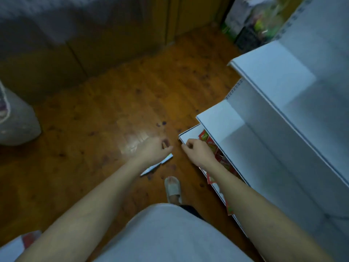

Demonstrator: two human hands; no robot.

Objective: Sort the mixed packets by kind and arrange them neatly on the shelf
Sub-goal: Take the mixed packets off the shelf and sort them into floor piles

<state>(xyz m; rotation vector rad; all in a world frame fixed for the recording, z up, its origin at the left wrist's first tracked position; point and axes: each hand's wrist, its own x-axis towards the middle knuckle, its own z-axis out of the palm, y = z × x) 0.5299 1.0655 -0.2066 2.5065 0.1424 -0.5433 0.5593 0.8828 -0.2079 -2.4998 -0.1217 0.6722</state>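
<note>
Red packets (211, 146) lie in a loose row on the lowest white shelf (186, 134) at the right, partly hidden under the shelf above and behind my right forearm. My right hand (198, 151) hovers over the left end of that shelf with its fingers curled; whether they pinch anything is hidden. My left hand (154, 148) is just left of it, above the floor. It grips thin white packets (156, 166), seen edge-on and sticking out below the palm. The picture is blurred.
Two more white shelves (226, 118) step up to the right. A wooden floor (98, 118) fills the middle, with my slippered foot (172, 189) on it. A pale sack (17, 121) stands at the left, a white box (11, 248) at the bottom left, and bagged goods (253, 19) at the top right.
</note>
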